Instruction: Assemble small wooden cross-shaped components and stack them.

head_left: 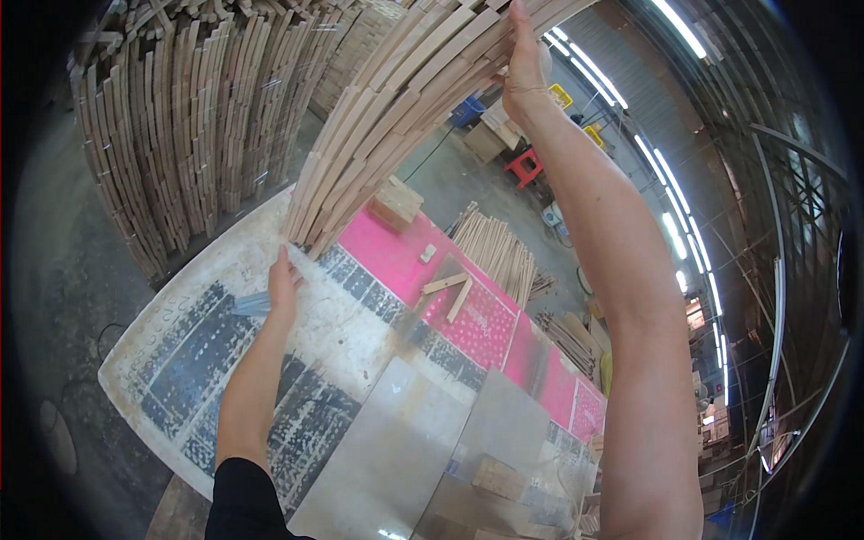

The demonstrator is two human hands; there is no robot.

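Observation:
A tall stack of pale wooden strips [405, 99] stands on the worn table [351, 310] and leans up to the right. My right hand [526, 67] is raised high on the stack's right side, its fingers stretched along the wood. Low down, my left hand [284, 286] has its fingers extended upward by the stack's bottom end; whether they touch the wood is hard to tell. Just left of that hand lies a blue-grey flat piece [253, 304]. Neither hand is wrapped round anything.
Behind stands a large bank of stacked strips [189, 126]. On the table are a wood block [395, 203], short wooden pieces [456, 294], a pink sheet [387, 243] and grey panels [387, 441]. Loose strips [493, 252] and a red stool [524, 167] lie beyond.

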